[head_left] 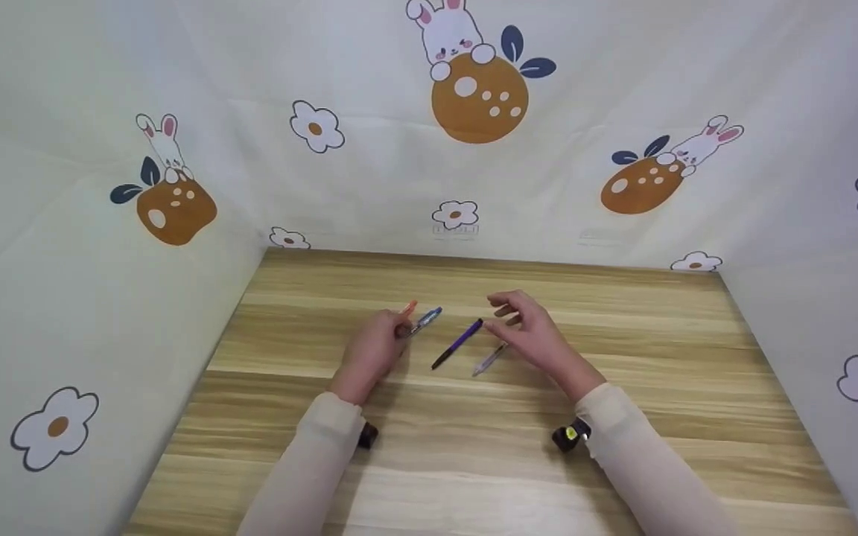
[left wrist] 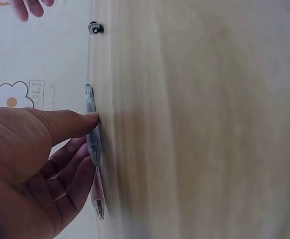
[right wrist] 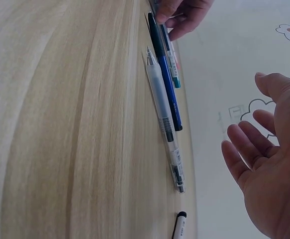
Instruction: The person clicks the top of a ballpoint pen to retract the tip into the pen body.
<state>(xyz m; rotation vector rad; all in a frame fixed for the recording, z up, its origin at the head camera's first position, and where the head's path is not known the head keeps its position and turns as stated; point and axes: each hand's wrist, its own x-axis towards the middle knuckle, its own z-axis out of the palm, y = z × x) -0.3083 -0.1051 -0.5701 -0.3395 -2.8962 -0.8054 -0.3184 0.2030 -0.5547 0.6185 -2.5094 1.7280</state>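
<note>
My left hand pinches a clear pen with a blue end between thumb and fingers, low over the table. Beside it an orange pen sticks out past the fingers, partly hidden by them. To the right lies a purple pen with a dark tip, slanted on the table. My right hand hovers with loosely curved fingers that hold nothing. Below it lies a whitish clear pen, its far end covered by the hand in the head view. The right wrist view also shows a black-ended white pen.
The wood-grained table is bounded at the back and sides by a pale sheet printed with rabbits, oranges and flowers. Small black devices sit under the sleeves at both wrists.
</note>
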